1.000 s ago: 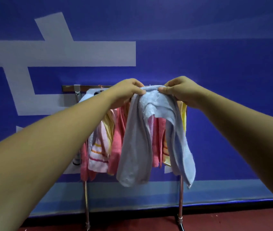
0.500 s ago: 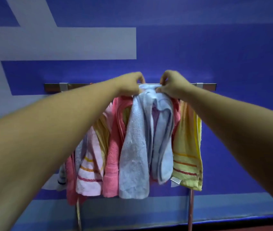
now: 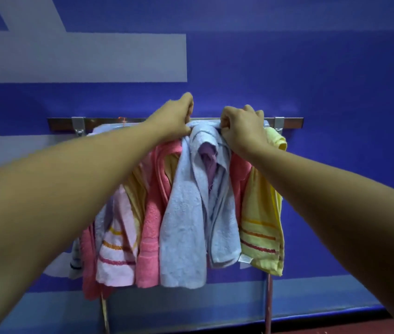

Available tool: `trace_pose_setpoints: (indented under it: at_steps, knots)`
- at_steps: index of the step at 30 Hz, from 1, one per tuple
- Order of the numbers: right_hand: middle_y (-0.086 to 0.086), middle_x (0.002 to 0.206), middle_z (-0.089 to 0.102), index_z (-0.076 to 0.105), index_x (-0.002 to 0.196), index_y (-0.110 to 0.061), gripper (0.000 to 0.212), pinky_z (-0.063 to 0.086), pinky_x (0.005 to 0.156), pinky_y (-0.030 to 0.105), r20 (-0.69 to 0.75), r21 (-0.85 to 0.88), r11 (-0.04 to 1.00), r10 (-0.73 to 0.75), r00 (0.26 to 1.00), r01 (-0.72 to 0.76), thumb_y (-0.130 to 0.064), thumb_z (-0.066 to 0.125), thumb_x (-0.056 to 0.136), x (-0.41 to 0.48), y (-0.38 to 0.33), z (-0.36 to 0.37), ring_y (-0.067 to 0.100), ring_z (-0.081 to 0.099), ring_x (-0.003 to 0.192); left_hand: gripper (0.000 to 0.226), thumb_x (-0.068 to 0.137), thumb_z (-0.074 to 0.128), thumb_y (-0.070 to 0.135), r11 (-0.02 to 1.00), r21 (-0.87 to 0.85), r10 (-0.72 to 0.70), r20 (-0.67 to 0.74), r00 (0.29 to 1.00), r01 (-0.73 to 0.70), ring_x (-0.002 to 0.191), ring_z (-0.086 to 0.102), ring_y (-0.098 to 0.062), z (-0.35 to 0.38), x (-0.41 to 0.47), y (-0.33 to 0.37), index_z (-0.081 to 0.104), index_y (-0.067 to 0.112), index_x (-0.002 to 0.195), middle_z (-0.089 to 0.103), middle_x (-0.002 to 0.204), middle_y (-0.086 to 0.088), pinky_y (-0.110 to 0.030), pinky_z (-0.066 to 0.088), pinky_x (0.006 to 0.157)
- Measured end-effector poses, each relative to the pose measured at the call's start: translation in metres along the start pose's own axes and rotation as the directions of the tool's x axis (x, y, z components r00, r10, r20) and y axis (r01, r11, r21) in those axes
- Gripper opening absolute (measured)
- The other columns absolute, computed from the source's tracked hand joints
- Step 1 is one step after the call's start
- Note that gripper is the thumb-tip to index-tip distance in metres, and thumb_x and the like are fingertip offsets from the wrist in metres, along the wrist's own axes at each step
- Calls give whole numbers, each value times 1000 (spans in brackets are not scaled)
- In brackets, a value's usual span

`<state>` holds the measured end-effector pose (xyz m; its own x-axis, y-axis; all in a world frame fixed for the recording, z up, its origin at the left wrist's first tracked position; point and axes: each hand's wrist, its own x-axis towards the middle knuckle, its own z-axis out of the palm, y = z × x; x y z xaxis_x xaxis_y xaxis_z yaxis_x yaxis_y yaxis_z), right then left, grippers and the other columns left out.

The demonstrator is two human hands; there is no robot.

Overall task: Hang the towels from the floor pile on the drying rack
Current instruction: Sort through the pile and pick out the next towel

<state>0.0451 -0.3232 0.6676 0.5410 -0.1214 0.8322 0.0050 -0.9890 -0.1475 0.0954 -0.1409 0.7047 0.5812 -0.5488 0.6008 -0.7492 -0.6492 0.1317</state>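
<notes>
Found the blue towel (image 3: 181, 227) slung over the top of the drying rack (image 3: 268, 306), squeezed between a pink towel (image 3: 150, 232) and a yellow towel (image 3: 261, 225), with a purple towel (image 3: 206, 153) showing through its folds. Noted it bunched narrow rather than spread, hanging on the near side in two uneven tails, the left lower than the right. Saw the left hand (image 3: 176, 121) curled tight on the towel's top left fold and the right hand (image 3: 241, 128) fisted on its top right fold, both at bar height, just in front of a brown rail (image 3: 291, 123) on the blue wall (image 3: 311, 68). Could not see the rack's top bar under the cloth, nor how much of the blue towel lay over the far side. Could not see the floor pile at all.

Judged the main risk a slide: with most of the weight apparently on the near side, likely to slip forward off the bar on release and land on the floor (image 3: 335, 327). Judged a second risk from the crowding: any sideways tug to spread the cloth likely to drag the pink or yellow neighbour along, or pull the purple one loose. Reckoned so thick a wad unlikely to dry well if left as it was. Thought a hard downward pull capable of rocking so thin-legged a rack.
</notes>
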Motion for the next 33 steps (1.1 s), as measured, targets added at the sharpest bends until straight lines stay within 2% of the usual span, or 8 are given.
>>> trace_pose_setpoints:
  at_steps: [5,8,12,16,20,23,28,33]
  knots:
    - [-1,95,60,72,89,-26,21,27,81,40,116,-186,972,-126,985,146,-15,55,87,-11,-5,-3,29,42,100,13,88,53,5,933,356,94,-94,991,-55,94,54,-39,28,-10,8,48,11,98,57,100,-17,-42,38,69]
    - [3,91,55,65,74,-17,13,33,72,38,138,-119,957,-248,959,264,-12,58,84,-16,-10,-12,33,51,94,10,86,50,7,963,269,36,-59,998,-19,95,59,-42,27,-18,16,48,10,96,61,101,-21,-45,47,70]
    - [-3,76,51,44,63,-17,23,28,65,33,280,229,971,3,960,-70,-17,55,82,-32,-23,-14,30,47,79,21,89,49,11,983,171,-61,3,998,59,103,58,-36,27,-34,31,48,8,110,62,115,-17,-33,39,72]
    - [3,96,66,58,105,-15,32,50,78,37,367,472,830,120,923,-296,-38,60,83,-48,-27,-7,22,61,87,23,88,52,18,979,-125,-153,54,987,159,73,53,-22,34,-47,28,43,13,108,58,102,-13,-23,30,51]
    - [7,110,63,48,122,-14,47,50,87,42,380,555,787,46,924,-268,-24,67,81,-58,-19,3,21,62,98,59,77,56,16,907,-365,-177,124,976,211,83,65,-28,41,-51,31,36,26,133,62,103,-12,-35,49,64]
    - [3,128,58,42,136,-16,56,50,92,37,356,510,829,38,934,-229,-19,68,87,-61,-13,11,20,59,110,71,66,59,33,835,-464,-276,116,954,298,98,66,-31,50,-56,30,29,21,129,62,111,-9,-43,54,83]
    - [1,105,64,56,125,-16,42,42,73,28,267,498,844,67,961,-197,-10,62,84,-64,-6,17,18,59,88,75,82,68,15,939,-277,-199,43,979,203,121,46,-21,67,-62,18,32,11,148,35,138,-10,-8,25,84]
    - [-3,89,63,59,109,-17,28,41,68,28,248,502,850,37,968,-161,-12,59,81,-69,-5,18,15,55,79,79,79,67,9,942,-294,-189,-68,980,161,123,48,-31,79,-59,17,30,10,149,41,137,-18,-20,34,91]
